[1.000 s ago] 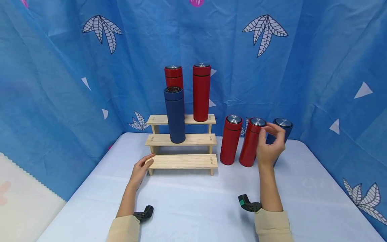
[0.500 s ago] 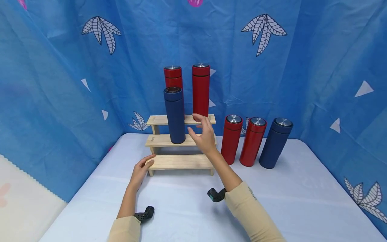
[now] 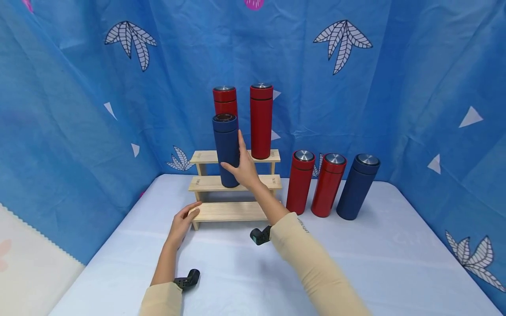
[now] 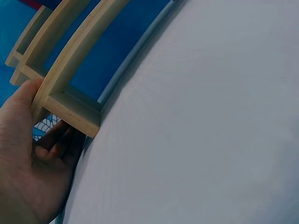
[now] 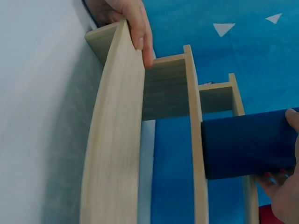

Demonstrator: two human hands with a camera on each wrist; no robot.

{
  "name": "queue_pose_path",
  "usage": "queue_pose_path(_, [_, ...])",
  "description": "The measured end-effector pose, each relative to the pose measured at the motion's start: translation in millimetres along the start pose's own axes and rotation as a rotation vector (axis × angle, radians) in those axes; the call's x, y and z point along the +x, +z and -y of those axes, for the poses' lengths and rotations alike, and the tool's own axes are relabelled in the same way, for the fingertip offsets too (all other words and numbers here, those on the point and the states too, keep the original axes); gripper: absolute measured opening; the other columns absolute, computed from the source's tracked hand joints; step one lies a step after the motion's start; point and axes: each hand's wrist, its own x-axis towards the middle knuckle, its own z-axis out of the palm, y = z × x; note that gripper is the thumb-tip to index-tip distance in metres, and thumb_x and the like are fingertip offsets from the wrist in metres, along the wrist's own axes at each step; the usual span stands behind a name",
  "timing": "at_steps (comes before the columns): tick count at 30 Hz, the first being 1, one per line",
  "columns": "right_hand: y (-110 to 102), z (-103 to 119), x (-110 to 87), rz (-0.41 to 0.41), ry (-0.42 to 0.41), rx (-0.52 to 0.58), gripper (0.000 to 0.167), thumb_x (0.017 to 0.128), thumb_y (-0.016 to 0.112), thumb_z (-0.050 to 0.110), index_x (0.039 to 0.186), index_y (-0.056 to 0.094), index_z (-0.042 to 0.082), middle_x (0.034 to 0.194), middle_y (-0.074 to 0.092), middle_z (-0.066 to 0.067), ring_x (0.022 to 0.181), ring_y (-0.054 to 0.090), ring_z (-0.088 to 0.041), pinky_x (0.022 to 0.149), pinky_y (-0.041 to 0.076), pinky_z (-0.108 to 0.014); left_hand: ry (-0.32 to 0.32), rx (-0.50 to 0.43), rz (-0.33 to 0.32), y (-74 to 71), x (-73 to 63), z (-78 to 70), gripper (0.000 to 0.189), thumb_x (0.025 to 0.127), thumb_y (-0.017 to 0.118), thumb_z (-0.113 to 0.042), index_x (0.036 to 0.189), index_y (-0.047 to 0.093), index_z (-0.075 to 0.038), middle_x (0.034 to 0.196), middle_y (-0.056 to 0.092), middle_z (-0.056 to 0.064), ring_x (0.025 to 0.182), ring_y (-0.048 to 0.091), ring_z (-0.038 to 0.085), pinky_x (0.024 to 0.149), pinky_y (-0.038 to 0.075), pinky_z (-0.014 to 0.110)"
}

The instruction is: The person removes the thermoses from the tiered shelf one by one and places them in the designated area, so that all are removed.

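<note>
A three-step wooden display stand [image 3: 231,211] sits on the white-covered table. My left hand [image 3: 182,224] grips the left end of its lowest step, the thumb on top and the other fingers curled below in the left wrist view. On the middle step a blue thermos [image 3: 226,140] stands upright. My right hand [image 3: 247,170] is around its lower right side, thumb in front and fingers behind; the right wrist view shows thumb and fingers on opposite sides of it. Two red thermoses stand on the top step, one [image 3: 225,95] partly hidden behind the blue one, the other [image 3: 261,123] to its right.
Right of the stand, a red thermos [image 3: 301,182], a second red thermos [image 3: 329,184] and another blue thermos [image 3: 358,186] stand in a row on the table [image 3: 225,272]. A blue patterned curtain [image 3: 292,52] hangs behind and at both sides.
My right hand has moved left from the blue thermos at the far right, across the stand, to the blue thermos on the middle step, and now holds it. The left hand has stayed on the stand.
</note>
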Motion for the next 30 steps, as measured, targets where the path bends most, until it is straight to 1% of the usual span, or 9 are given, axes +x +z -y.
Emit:
queue_pose_path(4, [3,-3,-6.1,-0.060,-0.010,-0.028,0.099,0.082,0.071,0.024,0.146,-0.003,0.039,0.152,0.017,0.007,0.132,0.032,-0.017,0.101,0.036,-0.041,0.007,0.003,-0.002,0.4,0.6,0.4,0.049,0.089,0.058,-0.042,0.130,0.053,-0.014,0.138,0.044,0.004,0.132,0.030,0.021,0.107,0.028,0.040])
queue_pose_path(7, [3,-2,-17.3,-0.100,-0.028,-0.047,0.098,0.081,0.072,0.028,0.147,0.000,0.040,0.150,0.025,0.005,0.127,0.040,-0.020,0.095,0.043,-0.042,0.003,0.004,0.001,-0.1,0.7,1.0,0.049,0.090,0.058,-0.040,0.130,0.053,-0.013,0.139,0.043,0.004,0.132,0.030,0.022,0.107,0.028,0.041])
queue_pose_path(11, [-1,3,-39.7,-0.143,-0.080,-0.068,0.098,0.079,0.074,0.029,0.147,0.005,0.038,0.146,0.033,0.000,0.120,0.046,-0.020,0.090,0.048,-0.038,-0.001,0.015,0.000,-0.7,0.1,0.2,0.047,0.090,0.057,-0.040,0.129,0.053,-0.014,0.137,0.044,0.002,0.133,0.029,0.020,0.107,0.028,0.039])
queue_pose_path(15, [-15,2,-65.7,-0.170,-0.157,-0.093,0.098,0.077,0.076,0.026,0.148,0.008,0.033,0.137,0.042,-0.008,0.116,0.049,-0.020,0.088,0.049,-0.038,0.004,0.017,0.009,0.8,-0.4,-1.3,0.048,0.090,0.057,-0.041,0.130,0.053,-0.014,0.138,0.044,0.002,0.134,0.027,0.020,0.108,0.027,0.039])
queue_pose_path(18, [-32,-5,-82.1,-0.179,-0.220,-0.109,0.100,0.076,0.077,0.022,0.149,0.010,0.028,0.131,0.046,-0.011,0.113,0.050,-0.022,0.087,0.049,-0.039,-0.007,0.009,0.012,2.2,-0.4,-0.6,0.049,0.090,0.057,-0.042,0.130,0.052,-0.014,0.139,0.043,0.003,0.134,0.027,0.020,0.107,0.027,0.039])
queue_pose_path(22, [-66,-15,-102.4,-0.208,-0.271,-0.103,0.102,0.072,0.080,0.011,0.149,0.014,0.022,0.131,0.047,-0.015,0.112,0.052,-0.027,0.086,0.049,-0.044,-0.018,-0.002,0.003,4.7,1.1,1.3,0.048,0.090,0.057,-0.042,0.129,0.053,-0.015,0.139,0.042,0.002,0.133,0.028,0.018,0.107,0.028,0.038])
queue_pose_path(23, [-75,-16,-108.4,-0.216,-0.272,-0.097,0.102,0.071,0.080,0.009,0.149,0.015,0.021,0.131,0.047,-0.015,0.111,0.053,-0.027,0.085,0.049,-0.045,-0.018,-0.003,-0.001,5.0,1.5,1.8,0.048,0.090,0.057,-0.042,0.129,0.053,-0.015,0.139,0.042,0.002,0.133,0.028,0.018,0.107,0.028,0.037])
queue_pose_path(26, [-105,-7,-129.3,-0.250,-0.267,-0.111,0.103,0.068,0.079,-0.003,0.148,0.016,0.011,0.127,0.050,-0.020,0.109,0.054,-0.034,0.084,0.049,-0.046,-0.018,0.001,-0.011,4.8,2.7,2.3,0.048,0.089,0.058,-0.042,0.129,0.054,-0.015,0.138,0.044,0.002,0.133,0.028,0.018,0.107,0.028,0.037])
queue_pose_path(30, [-145,9,-157.9,-0.270,-0.221,-0.180,0.105,0.063,0.077,-0.014,0.146,0.013,0.001,0.121,0.051,-0.028,0.104,0.054,-0.041,0.086,0.048,-0.035,-0.015,0.001,-0.019,2.0,3.2,0.8,0.048,0.089,0.059,-0.041,0.128,0.054,-0.014,0.138,0.043,0.003,0.133,0.029,0.019,0.107,0.028,0.038])
